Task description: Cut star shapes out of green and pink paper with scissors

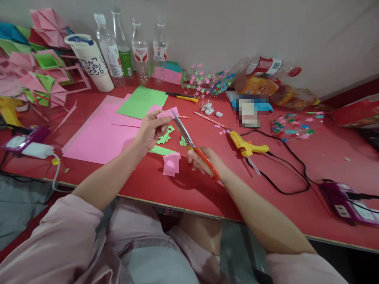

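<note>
My left hand (152, 129) pinches a small folded piece of pink paper (168, 113) above the red table. My right hand (207, 162) is wrapped round the scissors (204, 159), which have orange-red handles. Their metal blades point up and left, and the tips meet the pink paper's right edge. Whether the blades are cutting into it cannot be made out. Below the hands lie small pink paper pieces (171, 165), a green paper strip (162, 150) and green paper cutouts (166, 135).
Pink sheets (94, 130) and a green sheet (142, 103) lie to the left, near a utility knife (185, 97). A yellow glue gun (244, 145) with a looping black cord lies right. Bottles (140, 55) and a white tumbler (91, 67) stand behind. Power strips (346, 201) flank the table.
</note>
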`<state>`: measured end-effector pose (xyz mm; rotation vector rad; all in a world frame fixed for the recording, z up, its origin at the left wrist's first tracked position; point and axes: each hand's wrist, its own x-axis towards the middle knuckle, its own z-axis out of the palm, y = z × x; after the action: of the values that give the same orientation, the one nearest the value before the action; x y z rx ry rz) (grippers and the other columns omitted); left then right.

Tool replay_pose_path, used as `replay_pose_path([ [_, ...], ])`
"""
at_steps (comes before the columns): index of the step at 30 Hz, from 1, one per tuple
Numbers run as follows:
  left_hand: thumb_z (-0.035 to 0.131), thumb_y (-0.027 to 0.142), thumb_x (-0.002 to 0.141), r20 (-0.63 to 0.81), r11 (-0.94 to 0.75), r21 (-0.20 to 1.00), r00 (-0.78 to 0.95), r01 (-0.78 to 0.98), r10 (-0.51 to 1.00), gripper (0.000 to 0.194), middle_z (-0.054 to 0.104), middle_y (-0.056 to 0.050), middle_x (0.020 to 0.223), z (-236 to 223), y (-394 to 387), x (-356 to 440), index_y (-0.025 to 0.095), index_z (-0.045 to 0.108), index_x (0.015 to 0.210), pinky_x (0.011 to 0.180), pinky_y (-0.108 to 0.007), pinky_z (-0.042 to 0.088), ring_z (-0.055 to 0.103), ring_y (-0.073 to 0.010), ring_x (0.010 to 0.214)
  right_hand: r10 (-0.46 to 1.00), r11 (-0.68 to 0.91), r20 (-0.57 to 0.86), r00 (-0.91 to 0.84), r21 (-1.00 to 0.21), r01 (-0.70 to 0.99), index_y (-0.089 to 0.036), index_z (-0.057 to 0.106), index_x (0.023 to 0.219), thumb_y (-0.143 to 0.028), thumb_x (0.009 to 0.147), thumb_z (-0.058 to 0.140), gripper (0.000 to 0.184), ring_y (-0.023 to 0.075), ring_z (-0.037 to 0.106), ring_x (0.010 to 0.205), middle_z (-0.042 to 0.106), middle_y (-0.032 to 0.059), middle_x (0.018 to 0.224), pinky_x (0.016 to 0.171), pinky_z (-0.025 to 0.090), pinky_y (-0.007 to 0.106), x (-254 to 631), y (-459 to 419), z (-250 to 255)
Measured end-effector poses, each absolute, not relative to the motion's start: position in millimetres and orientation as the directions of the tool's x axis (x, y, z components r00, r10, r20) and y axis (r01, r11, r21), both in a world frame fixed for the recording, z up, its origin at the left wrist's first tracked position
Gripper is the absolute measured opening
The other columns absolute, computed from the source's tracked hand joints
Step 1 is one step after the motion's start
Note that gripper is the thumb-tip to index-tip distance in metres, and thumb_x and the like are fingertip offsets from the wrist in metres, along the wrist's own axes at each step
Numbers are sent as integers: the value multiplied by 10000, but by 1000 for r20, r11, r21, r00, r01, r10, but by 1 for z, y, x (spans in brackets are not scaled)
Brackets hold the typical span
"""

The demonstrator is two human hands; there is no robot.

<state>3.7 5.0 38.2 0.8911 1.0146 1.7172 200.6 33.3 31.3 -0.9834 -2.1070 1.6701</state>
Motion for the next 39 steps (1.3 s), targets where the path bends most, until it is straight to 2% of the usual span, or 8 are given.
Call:
replay_pose_path([
  [14, 622, 167, 584, 154, -287, 912, -404, -294, 902, 174, 295, 103, 368, 42, 5, 3, 173, 452, 550, 371, -193, 135, 220, -9, 345, 669, 81, -260, -696, -906, 417, -199, 458, 591, -610, 748, 556, 450, 66, 360, 284, 357, -86, 350, 430, 453, 260, 200, 33, 34],
  [22, 631, 163, 603, 178, -304, 908, -391, -289, 903, 217, 279, 106, 370, 40, 6, 1, 180, 424, 542, 369, -195, 126, 207, -11, 337, 683, 81, -276, -676, -891, 446, -194, 465, 586, -557, 760, 571, 416, 71, 387, 283, 375, -76, 343, 357, 381, 225, 199, 33, 34],
  [26, 630, 157, 606, 176, -304, 905, -390, -297, 904, 220, 274, 105, 368, 40, 5, 1, 179, 422, 536, 370, -197, 127, 205, -13, 336, 680, 75, -283, -677, -891, 448, -192, 464, 588, -555, 755, 571, 414, 65, 380, 282, 377, -79, 348, 353, 379, 219, 199, 33, 35],
  [30, 631, 156, 598, 162, -296, 904, -394, -307, 904, 208, 276, 108, 368, 41, 5, 2, 177, 433, 538, 372, -197, 127, 200, -10, 333, 694, 71, -297, -656, -878, 473, -190, 463, 592, -546, 757, 572, 407, 69, 394, 291, 400, -67, 370, 315, 314, 206, 199, 32, 37],
  [34, 628, 169, 595, 161, -292, 906, -390, -306, 907, 197, 276, 109, 368, 41, 5, 2, 176, 437, 546, 375, -195, 133, 203, -8, 332, 682, 78, -286, -673, -887, 455, -189, 457, 594, -534, 766, 567, 400, 59, 381, 288, 390, -75, 371, 344, 350, 205, 200, 32, 37],
  [39, 626, 175, 598, 157, -287, 906, -384, -310, 910, 210, 269, 110, 368, 41, 5, 2, 176, 422, 544, 381, -191, 143, 202, -6, 339, 680, 78, -288, -674, -886, 458, -187, 457, 594, -555, 757, 564, 417, 61, 392, 301, 393, -76, 380, 342, 337, 199, 200, 32, 38],
])
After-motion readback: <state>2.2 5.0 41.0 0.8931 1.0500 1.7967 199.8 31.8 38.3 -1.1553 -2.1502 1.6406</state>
